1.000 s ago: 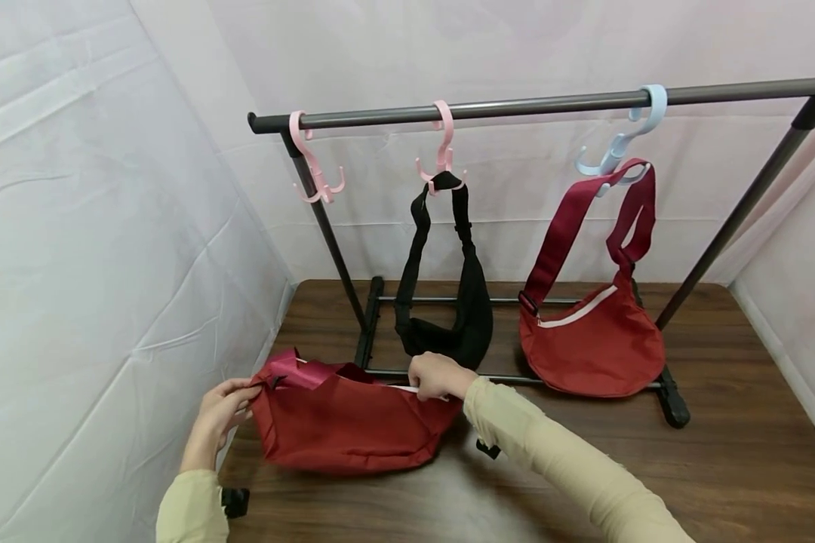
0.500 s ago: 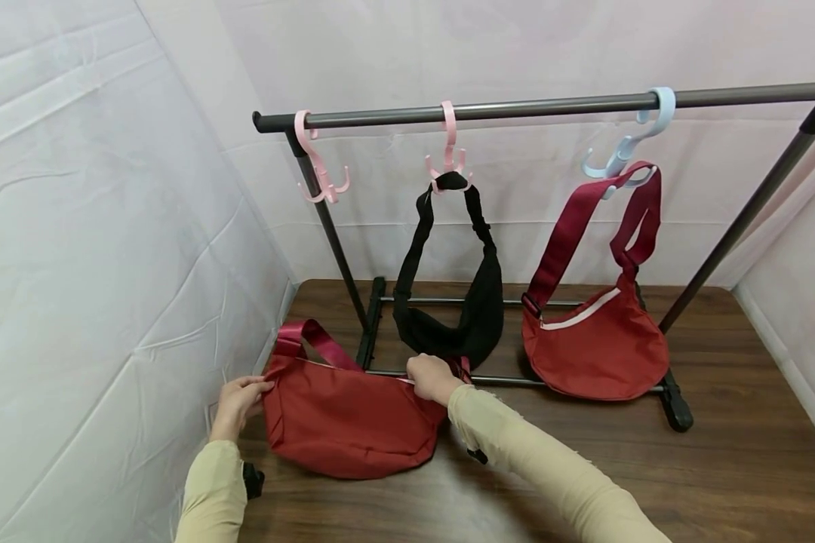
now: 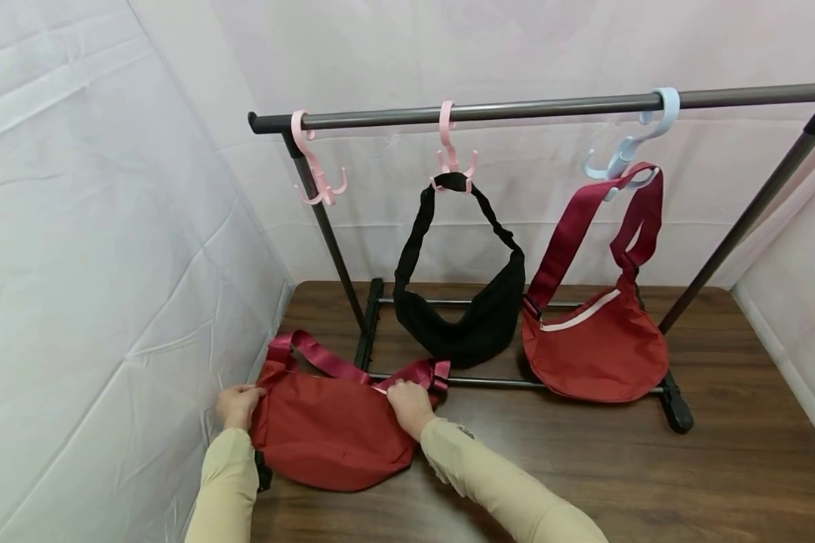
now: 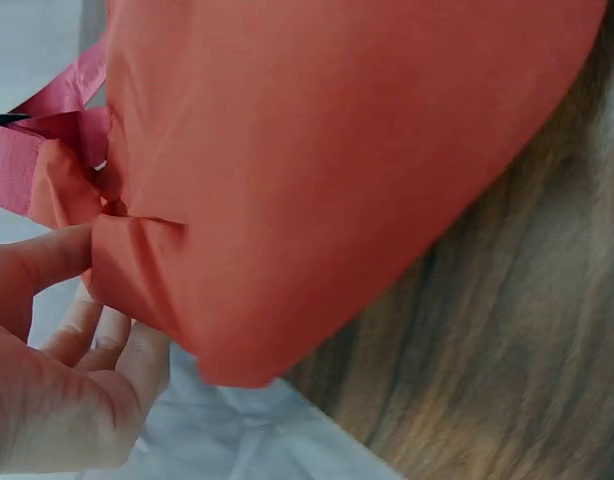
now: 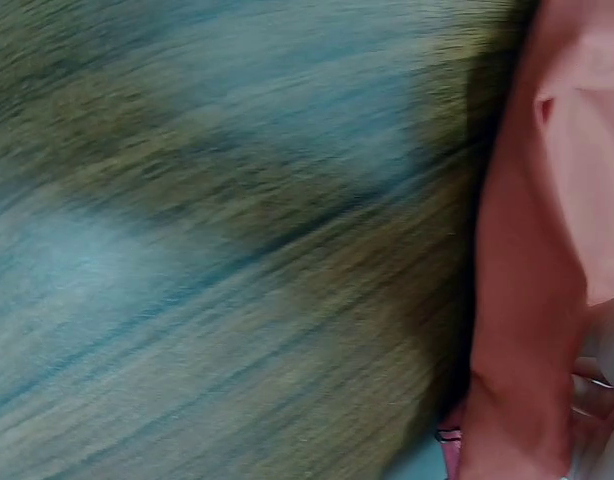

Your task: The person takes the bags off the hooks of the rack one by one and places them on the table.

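Note:
A red shoulder bag (image 3: 333,437) with a dark pink strap (image 3: 322,356) is held by both hands low on the left of the wooden table. My left hand (image 3: 238,407) pinches its left end between thumb and fingers; in the left wrist view the hand (image 4: 77,350) grips a fold of the red cloth (image 4: 337,150). At the bag's upper right edge, beside a pale zipper, my right hand (image 3: 410,406) holds the cloth with curled fingers. In the right wrist view, the red cloth (image 5: 522,300) hides most of that hand.
A metal rack (image 3: 536,110) spans the back. A pink hook (image 3: 319,170) hangs at left. A black bag (image 3: 475,332) hangs from a second pink hook (image 3: 448,136), and another red bag (image 3: 594,354) from a blue hook (image 3: 628,147). A white sheet wall (image 3: 109,302) borders the left.
Both hands have shifted the red bag a little left and nearer, and its strap now shows above it on both sides. The black bag has swung to the right on its hook.

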Tool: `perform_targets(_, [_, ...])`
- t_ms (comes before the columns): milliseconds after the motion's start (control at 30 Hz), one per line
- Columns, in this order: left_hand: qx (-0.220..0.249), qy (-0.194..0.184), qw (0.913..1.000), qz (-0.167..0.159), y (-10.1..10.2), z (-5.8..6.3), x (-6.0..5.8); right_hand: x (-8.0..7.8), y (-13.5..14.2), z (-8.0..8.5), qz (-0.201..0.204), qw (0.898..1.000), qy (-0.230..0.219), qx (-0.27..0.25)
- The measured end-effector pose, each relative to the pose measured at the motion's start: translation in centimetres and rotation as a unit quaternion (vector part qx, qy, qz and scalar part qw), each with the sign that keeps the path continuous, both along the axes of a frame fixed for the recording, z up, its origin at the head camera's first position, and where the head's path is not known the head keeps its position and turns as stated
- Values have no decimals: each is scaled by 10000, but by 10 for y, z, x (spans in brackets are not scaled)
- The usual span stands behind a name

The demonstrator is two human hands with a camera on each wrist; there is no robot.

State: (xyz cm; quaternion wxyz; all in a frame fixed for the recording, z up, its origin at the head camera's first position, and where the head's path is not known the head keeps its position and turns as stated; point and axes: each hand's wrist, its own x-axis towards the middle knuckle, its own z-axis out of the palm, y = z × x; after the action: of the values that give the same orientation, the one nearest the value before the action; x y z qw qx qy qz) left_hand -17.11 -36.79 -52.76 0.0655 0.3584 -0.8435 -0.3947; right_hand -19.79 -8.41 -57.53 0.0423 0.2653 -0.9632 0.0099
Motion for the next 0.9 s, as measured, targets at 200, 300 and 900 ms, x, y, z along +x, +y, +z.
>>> perform_targets(200, [80, -132, 9998, -96, 4, -6, 4, 3, 3, -7, 78, 9991, 348, 225])
perform_targets(300, [-109, -209, 9996, -183, 4, -8, 8, 4, 2, -5, 95, 9982, 512, 283])
perform_targets(900, [-642, -618, 9954, -361, 7, 15, 15, -2, 53, 40, 1197, 9747, 1501, -1143])
